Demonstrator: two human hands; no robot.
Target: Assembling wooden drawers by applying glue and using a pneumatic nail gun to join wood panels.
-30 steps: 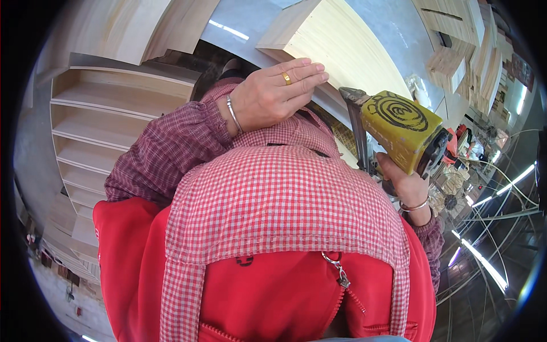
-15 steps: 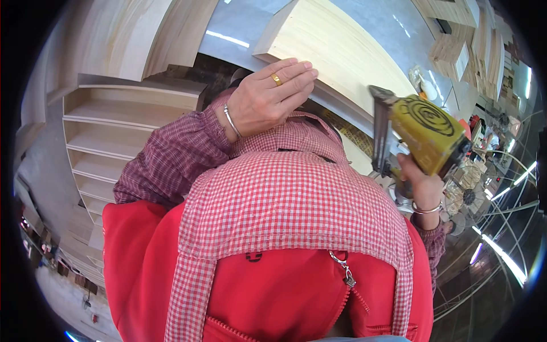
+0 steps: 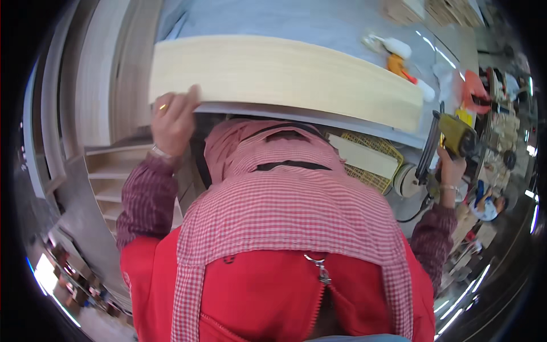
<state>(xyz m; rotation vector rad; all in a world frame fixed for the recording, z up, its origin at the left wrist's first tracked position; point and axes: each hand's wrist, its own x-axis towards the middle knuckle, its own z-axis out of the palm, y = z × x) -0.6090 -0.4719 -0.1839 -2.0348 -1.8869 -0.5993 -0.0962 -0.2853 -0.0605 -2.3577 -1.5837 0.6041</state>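
A long pale wooden panel piece lies across the blue-grey work surface in front of me. At its left end, my left hand is at the near corner, its fingers extended over the edge and somewhat blurred; it wears a ring and a bracelet. Beyond the panel's right end, my right hand is closed round the handle of a yellow nail gun. The nail gun's long dark magazine hangs to the left of that hand, apart from the panel.
Tall wooden boards stand at the left, with a shelved wooden unit below them. A glue bottle with an orange part lies behind the panel. Under the table edge are a yellow crate and a round pale object. Another person is far right.
The panel now lies straight across instead of slanting. My left hand has moved left to its end. The nail gun has moved right and down in my right hand, away from the wood.
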